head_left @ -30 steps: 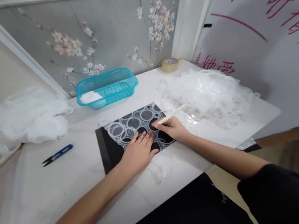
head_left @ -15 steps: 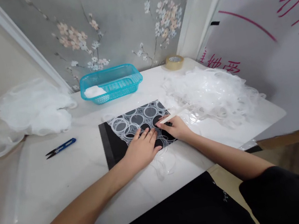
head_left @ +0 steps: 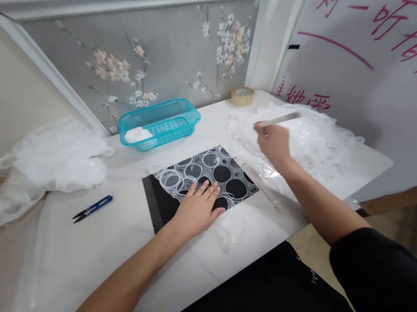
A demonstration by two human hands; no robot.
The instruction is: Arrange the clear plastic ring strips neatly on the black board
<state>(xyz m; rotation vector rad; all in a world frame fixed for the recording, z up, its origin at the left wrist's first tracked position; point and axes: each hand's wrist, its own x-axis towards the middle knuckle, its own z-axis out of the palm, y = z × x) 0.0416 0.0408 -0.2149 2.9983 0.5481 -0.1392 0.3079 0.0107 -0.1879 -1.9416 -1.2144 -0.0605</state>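
Observation:
My left hand lies flat with its fingers spread on white lace-like fabric with a ring pattern. Beneath that fabric is a black sheet, bare along its left side. Loose see-through scraps trail off its near edge. My right hand is closed around a slim pale stick-shaped tool, whose exact kind I cannot make out. It is raised to the right of the sheet, above a heap of sheer white ring-patterned pieces.
Blue-handled thread snips lie left of the sheet. A turquoise plastic basket with something white in it stands behind. A tape roll sits at the back right, and another white sheer heap at the left.
My right hand has lifted off the patterned fabric and moved right and away from me, still holding the pale tool. My left hand stays on the fabric. The view has tilted slightly upward.

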